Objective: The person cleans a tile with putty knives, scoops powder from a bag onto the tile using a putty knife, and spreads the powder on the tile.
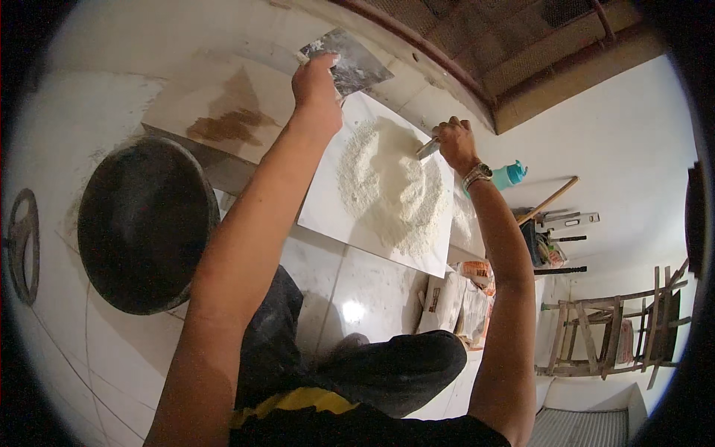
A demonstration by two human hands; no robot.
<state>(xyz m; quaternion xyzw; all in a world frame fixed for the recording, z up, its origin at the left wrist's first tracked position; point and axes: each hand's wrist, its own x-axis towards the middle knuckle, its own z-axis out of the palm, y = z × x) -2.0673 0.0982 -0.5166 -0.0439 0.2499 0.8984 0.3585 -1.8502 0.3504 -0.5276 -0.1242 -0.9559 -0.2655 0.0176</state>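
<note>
A white board [322,211] lies in front of me with a broad heap of pale powder [395,175] spread over it, hollowed in the middle. My left hand [316,89] is closed on a flat rectangular metal plate [359,65], raised beyond the board's far left corner; white residue clings to the plate and the fingers. My right hand [456,141], with a watch on the wrist, grips a putty knife [428,149] whose blade is at the right part of the heap. Whether the blade touches the powder I cannot tell.
A large black tub [145,223] stands on the tiled floor at the left. Beyond my right wrist is a turquoise bottle [509,175]. Paper sacks [458,302], a spirit level [572,222] and a wooden frame [614,328] lie to the right. My bent knee [428,365] is near the sacks.
</note>
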